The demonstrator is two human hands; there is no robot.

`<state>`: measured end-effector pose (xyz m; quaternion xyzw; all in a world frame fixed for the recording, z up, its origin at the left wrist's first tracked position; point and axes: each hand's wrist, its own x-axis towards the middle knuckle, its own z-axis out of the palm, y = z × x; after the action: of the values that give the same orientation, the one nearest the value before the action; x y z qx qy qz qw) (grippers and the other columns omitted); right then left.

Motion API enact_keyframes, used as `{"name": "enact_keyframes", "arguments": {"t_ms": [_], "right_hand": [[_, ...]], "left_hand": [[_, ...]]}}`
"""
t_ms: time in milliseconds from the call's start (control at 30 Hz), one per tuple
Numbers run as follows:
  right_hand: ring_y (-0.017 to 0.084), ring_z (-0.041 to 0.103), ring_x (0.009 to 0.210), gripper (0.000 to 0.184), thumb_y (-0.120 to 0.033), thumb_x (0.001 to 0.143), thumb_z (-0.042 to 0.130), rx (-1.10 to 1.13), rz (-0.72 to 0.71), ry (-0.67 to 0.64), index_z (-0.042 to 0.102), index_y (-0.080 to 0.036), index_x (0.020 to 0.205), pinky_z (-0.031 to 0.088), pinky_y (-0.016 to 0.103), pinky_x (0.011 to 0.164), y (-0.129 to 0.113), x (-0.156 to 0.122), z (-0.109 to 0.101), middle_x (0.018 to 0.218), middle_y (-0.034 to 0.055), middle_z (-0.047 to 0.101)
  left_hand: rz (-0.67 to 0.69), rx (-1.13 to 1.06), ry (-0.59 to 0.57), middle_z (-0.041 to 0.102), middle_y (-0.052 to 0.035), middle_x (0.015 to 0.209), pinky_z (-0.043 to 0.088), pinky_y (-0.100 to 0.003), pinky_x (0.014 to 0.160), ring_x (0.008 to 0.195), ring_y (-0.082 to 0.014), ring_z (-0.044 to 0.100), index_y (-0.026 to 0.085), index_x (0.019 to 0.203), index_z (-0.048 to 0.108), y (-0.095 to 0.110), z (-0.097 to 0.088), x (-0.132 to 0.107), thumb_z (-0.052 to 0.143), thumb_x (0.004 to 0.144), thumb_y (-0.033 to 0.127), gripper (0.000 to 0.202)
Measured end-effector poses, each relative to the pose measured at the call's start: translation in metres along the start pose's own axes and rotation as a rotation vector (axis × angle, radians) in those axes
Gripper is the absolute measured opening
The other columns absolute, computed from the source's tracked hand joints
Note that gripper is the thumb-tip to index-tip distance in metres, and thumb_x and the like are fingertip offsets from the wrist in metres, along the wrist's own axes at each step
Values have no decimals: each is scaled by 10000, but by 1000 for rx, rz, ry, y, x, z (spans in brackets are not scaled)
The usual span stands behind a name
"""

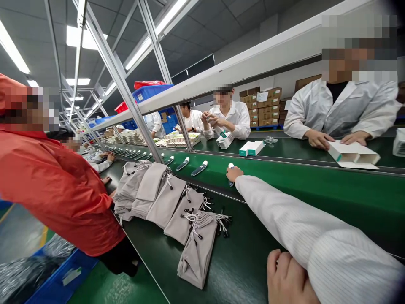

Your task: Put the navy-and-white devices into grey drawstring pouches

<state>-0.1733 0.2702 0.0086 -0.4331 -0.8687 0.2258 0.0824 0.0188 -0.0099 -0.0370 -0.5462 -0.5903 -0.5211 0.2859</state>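
My right hand [234,173] reaches far out over the green belt, its fingers closed round a slim dark-blue and white handheld device [231,166]. The device's exact kind is unclear. Low in the view, partly behind my white sleeve, my left hand [289,276] has bent fingers held together; whatever may be inside them is hidden. Similar devices [199,168] lie in a row along the belt, to the left of my right hand. Nearer to me, grey drawstring pouches [198,249] overlap in a fanned row, with white cords and black cord stoppers.
Across the belt [303,190], one person in white handles an open white box [353,153], and another holds a small item. Small white-green boxes [251,148] stand there. A person in red [57,185] stands at left by a blue bin [68,274]. Metal posts [126,88] rise beside the belt.
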Motion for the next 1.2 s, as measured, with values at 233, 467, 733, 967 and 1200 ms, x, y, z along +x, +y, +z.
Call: {"name": "enact_keyframes", "arguments": {"t_ms": [233, 467, 733, 967, 1200], "right_hand": [[255, 563, 1175, 625, -37, 877, 447, 140, -307, 90, 333, -256, 1451, 439, 421, 995, 32, -63, -38, 1313, 137, 486], [206, 670, 988, 696, -231, 871, 598, 1209, -409, 156, 212, -388, 1428, 610, 401, 785, 72, -253, -126, 1156, 31, 502], [178, 665, 960, 549, -304, 894, 656, 1240, -471, 411, 333, -320, 1337, 598, 350, 791, 109, -356, -133, 1072, 22, 506], [196, 642, 1007, 632, -301, 911, 629, 1219, -470, 557, 261, -324, 1425, 583, 367, 820, 124, -363, -143, 1125, 55, 535], [217, 620, 1086, 434, -361, 946, 579, 941, -545, 295, 501, -267, 1363, 525, 369, 901, 112, -377, -148, 1135, 75, 615]], "left_hand": [[69, -156, -467, 588, -20, 822, 457, -378, 850, 817, -172, 540, 189, 778, 568, -15, -29, 12, 612, 865, 164, 101], [-308, -370, -629, 574, -52, 995, 444, -358, 862, 970, -195, 559, 202, 857, 621, -4, -54, 63, 509, 942, 175, 144], [-390, -572, -689, 512, -46, 999, 450, -272, 747, 872, -163, 539, 210, 799, 622, 29, -54, 81, 555, 929, 269, 158], [-463, -568, -813, 494, -72, 1088, 454, -274, 708, 880, -185, 549, 220, 745, 637, 35, -51, 91, 576, 907, 442, 281], [-586, -632, -610, 515, -101, 1160, 496, -271, 738, 1110, -269, 552, 209, 769, 668, 29, -41, 106, 667, 795, 599, 391]]}}
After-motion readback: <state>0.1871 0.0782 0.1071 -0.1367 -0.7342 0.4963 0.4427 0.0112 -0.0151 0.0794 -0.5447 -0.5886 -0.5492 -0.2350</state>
